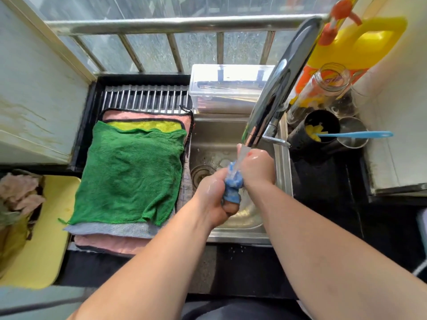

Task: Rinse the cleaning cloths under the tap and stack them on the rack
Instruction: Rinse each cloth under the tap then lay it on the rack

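Note:
A wadded blue cloth [233,185] is squeezed between both hands over the steel sink [280,172]. My left hand [215,195] grips its lower end and my right hand [256,169] grips its upper end. Water runs from the chrome tap [272,88] onto the cloth. On the metal rack [143,98] to the left lies a stack of cloths, with a green cloth [131,176] on top, over yellow [143,125], grey and pink ones.
A yellow basin [46,239] at the far left holds more crumpled cloths [18,195]. Behind the sink stands a clear plastic box [226,84]. To the right are a yellow detergent jug [360,45], glass jars [323,88] and a black cup [321,130] with a blue handle sticking out.

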